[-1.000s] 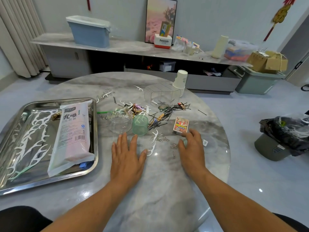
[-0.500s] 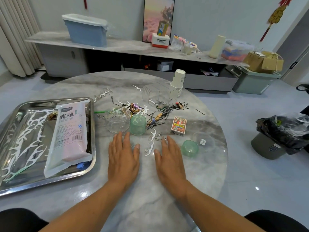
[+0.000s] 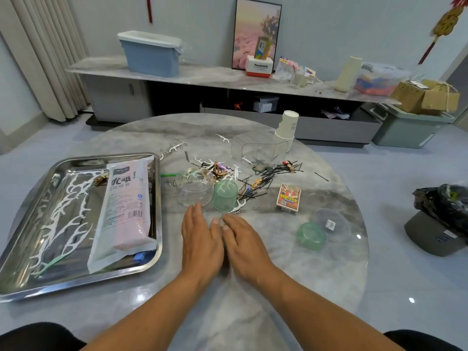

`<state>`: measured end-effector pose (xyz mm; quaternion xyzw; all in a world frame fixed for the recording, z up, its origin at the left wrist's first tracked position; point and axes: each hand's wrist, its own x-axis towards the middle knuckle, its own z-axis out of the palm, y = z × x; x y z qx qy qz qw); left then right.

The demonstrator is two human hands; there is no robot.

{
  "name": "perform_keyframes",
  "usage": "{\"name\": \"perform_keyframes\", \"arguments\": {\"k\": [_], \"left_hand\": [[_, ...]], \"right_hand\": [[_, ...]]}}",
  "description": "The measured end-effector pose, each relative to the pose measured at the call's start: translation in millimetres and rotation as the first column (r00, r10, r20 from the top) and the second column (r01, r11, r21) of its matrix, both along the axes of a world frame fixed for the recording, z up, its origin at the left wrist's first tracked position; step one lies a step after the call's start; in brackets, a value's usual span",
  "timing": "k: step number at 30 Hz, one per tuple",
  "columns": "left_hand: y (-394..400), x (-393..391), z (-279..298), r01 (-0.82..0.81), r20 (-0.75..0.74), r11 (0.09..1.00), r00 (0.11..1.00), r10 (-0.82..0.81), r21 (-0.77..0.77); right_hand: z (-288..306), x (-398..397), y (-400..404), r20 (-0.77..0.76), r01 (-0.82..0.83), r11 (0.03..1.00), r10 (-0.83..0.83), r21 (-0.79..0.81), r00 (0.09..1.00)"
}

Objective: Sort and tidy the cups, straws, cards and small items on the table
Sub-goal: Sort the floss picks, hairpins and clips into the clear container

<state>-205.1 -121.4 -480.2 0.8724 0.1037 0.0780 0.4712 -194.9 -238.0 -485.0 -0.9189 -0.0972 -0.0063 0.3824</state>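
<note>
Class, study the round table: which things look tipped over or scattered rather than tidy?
Two cups lie tipped on their sides, the clear cup and the green cup. Behind them, black hairpins and white floss picks are strewn in a tangled heap. A second green cup lies apart near the table's right edge.

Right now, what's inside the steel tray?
The tray holds a pink-and-white packet lying lengthwise, with white floss picks spread to its left. A blue item peeks from under the packet's near end; the rest beneath is covered.
</note>
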Motion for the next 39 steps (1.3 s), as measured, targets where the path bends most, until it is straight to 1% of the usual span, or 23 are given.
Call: {"name": "perform_keyframes", "arguments": {"k": [2,4,6,8,11,12,13,16,17,19,21,23,26,28,30,31,34,37,39], "left_hand": [[-1.1,3.6,8.4,-0.032,0.043,0.998,0.998,0.034,-0.050],[0.0,9.6,21.2,-0.047,0.106,0.996,0.993,0.056,-0.081],[9.0,21.6,33.9,-0.042,0.186,0.997,0.981,0.052,-0.060],[24.4,37.5,45.6,-0.043,0.205,0.999,0.978,0.042,0.004],[50.5,65.0,55.4,-0.029,0.120,0.987,0.993,0.011,0.155],[57.8,73.9,56.6,-0.008,0.083,0.979,0.997,-0.009,0.206],[63.7,82.2,57.2,0.023,0.038,0.969,0.999,-0.034,0.244],[71.6,102.6,52.1,0.122,-0.101,0.941,0.990,-0.094,0.317],[70.9,108.5,48.8,0.143,-0.139,0.933,0.985,-0.102,0.331],[71.1,115.8,42.9,0.155,-0.177,0.914,0.980,-0.093,0.376],[69.4,119.6,37.6,0.158,-0.193,0.905,0.977,-0.086,0.396],[68.4,119.2,32.1,0.144,-0.181,0.923,0.980,-0.083,0.357],[66.6,116.7,28.3,0.090,-0.092,0.949,0.994,-0.065,0.301],[63.0,116.6,34.4,0.040,0.005,0.966,0.999,-0.043,0.256],[51.6,115.0,43.9,0.037,0.064,0.974,0.997,-0.053,0.226],[43.3,112.3,47.8,0.063,0.076,0.978,0.994,-0.079,0.197],[6.5,94.1,52.0,0.210,0.085,0.971,0.972,-0.220,0.114],[-33.4,71.9,39.6,0.360,0.109,0.930,0.924,-0.366,0.069],[-54.3,63.4,29.1,0.422,0.124,0.906,0.897,-0.424,0.047]], "right_hand": [[8.2,10.4,9.7,0.064,0.145,0.975,-0.158,0.168,0.985],[19.9,25.2,17.3,0.115,0.233,0.941,-0.266,0.244,0.957],[33.0,45.5,24.6,0.152,0.283,0.926,-0.326,0.250,0.933],[42.7,65.5,30.9,0.148,0.292,0.939,-0.320,0.183,0.936],[43.0,84.1,34.7,0.080,0.210,0.977,-0.208,-0.022,0.975],[40.3,87.3,34.4,0.064,0.194,0.980,-0.191,-0.050,0.979],[38.2,89.6,33.2,0.062,0.203,0.978,-0.200,-0.044,0.978],[40.3,92.8,24.5,0.091,0.296,0.954,-0.299,0.045,0.950],[43.9,95.2,18.2,0.112,0.333,0.942,-0.336,0.048,0.935],[53.3,101.7,2.6,0.165,0.398,0.917,-0.397,0.028,0.903],[61.8,108.6,-19.2,0.177,0.452,0.891,-0.450,0.029,0.875],[64.7,112.8,-39.6,0.135,0.496,0.867,-0.497,0.044,0.857],[63.0,114.5,-65.1,0.079,0.541,0.838,-0.545,0.068,0.834],[62.1,116.4,-78.8,0.104,0.569,0.822,-0.569,0.038,0.816],[61.4,118.3,-89.6,0.090,0.561,0.828,-0.558,-0.015,0.825],[60.1,118.4,-92.3,0.070,0.536,0.842,-0.532,-0.065,0.844],[51.3,111.4,-95.6,0.027,0.458,0.866,-0.462,-0.199,0.886],[45.0,106.4,-101.5,-0.001,0.442,0.864,-0.456,-0.240,0.890],[44.9,106.1,-108.2,-0.022,0.431,0.865,-0.452,-0.257,0.892]]}}
